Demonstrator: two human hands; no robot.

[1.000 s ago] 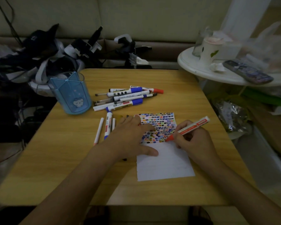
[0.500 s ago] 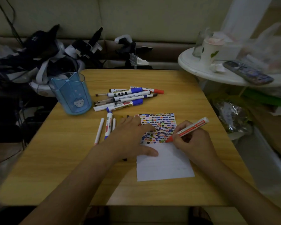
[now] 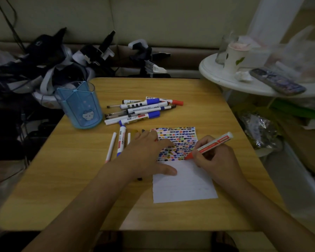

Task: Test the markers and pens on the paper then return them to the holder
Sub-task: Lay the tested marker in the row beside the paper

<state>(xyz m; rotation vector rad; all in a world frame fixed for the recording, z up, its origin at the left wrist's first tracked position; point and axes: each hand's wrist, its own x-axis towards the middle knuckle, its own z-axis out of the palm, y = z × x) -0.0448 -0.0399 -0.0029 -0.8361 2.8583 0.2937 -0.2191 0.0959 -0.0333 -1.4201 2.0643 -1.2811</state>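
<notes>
A white paper point(image 3: 184, 186) lies on the wooden table point(image 3: 76, 179), its upper half filled with rows of small coloured marks. My right hand point(image 3: 215, 159) grips a red marker point(image 3: 210, 145), its red tip touching the paper at the lowest row of marks. My left hand point(image 3: 145, 155) lies flat, fingers spread, pressing the paper's left edge. A pile of markers and pens point(image 3: 142, 110) lies behind the paper. Three more pens point(image 3: 121, 140) lie just left of my left hand. The blue holder point(image 3: 79, 106) stands at the back left, with no pens showing in it.
A round white side table point(image 3: 231, 82) at the right carries a paper cup point(image 3: 235, 55), a glass and a phone point(image 3: 277, 83). Dark bags and gear are heaped behind the table's left corner. Plastic bags lie on the floor to the right.
The red marker's tip has shifted slightly along the lowest row of marks. My left hand stays pressed on the paper.
</notes>
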